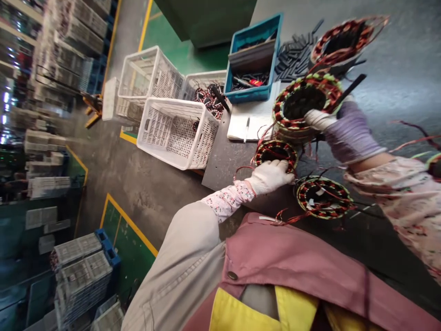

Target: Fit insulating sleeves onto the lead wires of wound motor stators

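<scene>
The right hand [349,131] has hold of the big ring [285,122] by its right side. Its white fingertips bend over the edge and into the hole. The big ring is wrapped in red, black and green-yellow wire. A black stick [353,88] pokes up by the right hand's knuckles; I can't tell if the hand is holding it too.

The left hand [272,177] lies on the near edge of the small ring [274,145], with its fingers bent over it. I can't tell how tight that grip is. The small ring is just in front of the big ring, a bit to the left.

A third ring [339,203] lies to the right of the left hand, below the right hand. A fourth ring [324,50] is past the right hand, next to a pile of black sticks [292,57]. Past the left hand are a pad [238,125] with a pen [247,128] on it, then a blue box [250,96]. A white crate [172,106] sits off to the left of both hands.
</scene>
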Tool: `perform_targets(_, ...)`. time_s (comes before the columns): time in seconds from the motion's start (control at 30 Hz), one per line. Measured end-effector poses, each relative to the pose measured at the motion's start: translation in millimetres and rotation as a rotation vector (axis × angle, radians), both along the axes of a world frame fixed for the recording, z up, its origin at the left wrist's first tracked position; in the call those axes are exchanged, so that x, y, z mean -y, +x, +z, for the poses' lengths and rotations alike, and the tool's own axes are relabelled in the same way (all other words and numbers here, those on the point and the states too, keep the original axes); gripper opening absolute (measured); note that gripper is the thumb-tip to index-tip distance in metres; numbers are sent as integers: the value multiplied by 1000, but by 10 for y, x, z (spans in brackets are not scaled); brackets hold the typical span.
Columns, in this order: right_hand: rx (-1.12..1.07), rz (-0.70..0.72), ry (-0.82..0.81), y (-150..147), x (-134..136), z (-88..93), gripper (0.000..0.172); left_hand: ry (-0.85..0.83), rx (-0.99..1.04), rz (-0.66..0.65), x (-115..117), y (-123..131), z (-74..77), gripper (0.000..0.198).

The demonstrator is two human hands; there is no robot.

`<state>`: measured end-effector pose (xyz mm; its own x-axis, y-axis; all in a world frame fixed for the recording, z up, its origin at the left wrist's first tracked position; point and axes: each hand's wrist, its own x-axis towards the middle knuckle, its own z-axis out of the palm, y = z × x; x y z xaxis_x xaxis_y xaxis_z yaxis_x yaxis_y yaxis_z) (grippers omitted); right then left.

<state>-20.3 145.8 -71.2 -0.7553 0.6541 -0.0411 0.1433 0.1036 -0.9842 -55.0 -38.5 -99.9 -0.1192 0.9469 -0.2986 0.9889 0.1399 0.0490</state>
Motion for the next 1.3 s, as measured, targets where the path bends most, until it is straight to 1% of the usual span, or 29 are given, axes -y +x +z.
perform_targets(0.1,45,19,-33,-38,-219,46,53,17,34,-16,-227,10,-35,29)
perform_targets(0.2,96,-28,-52,-100,-355,131,49,12,60,-7,-456,47,-17,29)
perform_targets(0.3,125,-52,-105,-212,-387,260,48,-35,71,8,-623,46,39,33)
perform_targets(0.37,117,-57,-124,-311,-387,358,49,-74,57,16,-699,-8,61,36)
perform_targets(0.43,98,-62,-129,-349,-382,450,52,-94,40,26,-742,-90,59,36)
perform_targets(0.5,97,-66,-132,-208,-337,513,54,-94,29,75,-727,-157,63,35)
perform_targets(0.53,105,-66,-104,-44,-280,521,55,-80,21,119,-685,-169,81,34)
perform_targets(0.57,103,-78,-65,181,-195,506,54,-53,16,156,-619,-159,113,34)
perform_targets(0.6,118,-74,43,454,-82,462,53,-16,22,173,-528,-125,155,33)
perform_targets(0.63,101,-103,178,752,53,388,53,27,39,176,-421,-66,202,32)
perform_targets(0.67,39,-140,307,1051,195,286,45,68,79,145,-309,15,242,32)
perform_targets(0.7,54,-161,475,1322,333,164,35,87,139,110,-203,114,267,33)
perform_targets(0.73,133,-149,642,1543,454,32,26,87,199,104,-115,222,268,34)
perform_targets(0.77,215,-39,776,1700,549,-98,24,71,261,108,-52,331,241,33)
perform_targets(0.8,326,54,861,1785,614,-215,25,54,319,130,-16,430,186,32)
perform_targets(0.83,435,148,913,1805,650,-312,28,47,373,179,-4,512,109,30)
perform_targets(0.87,530,225,921,1771,660,-384,32,47,422,229,-10,574,21,29)
perform_targets(0.93,651,303,867,1617,627,-461,39,71,491,329,-49,641,-145,28)
perform_targets(1.0,639,356,798,1461,565,-491,42,94,521,388,-87,665,-249,27)
perform_targets(1.07,551,412,745,1374,517,-527,37,110,525,430,-96,680,-279,26)
perform_targets(1.13,480,420,696,1357,494,-581,33,119,517,461,-66,699,-256,26)
perform_targets(1.2,465,368,640,1398,481,-623,34,125,486,476,-4,712,-186,25)
perform_targets(1.3,427,263,589,1590,445,-610,37,129,348,451,72,715,9,30)
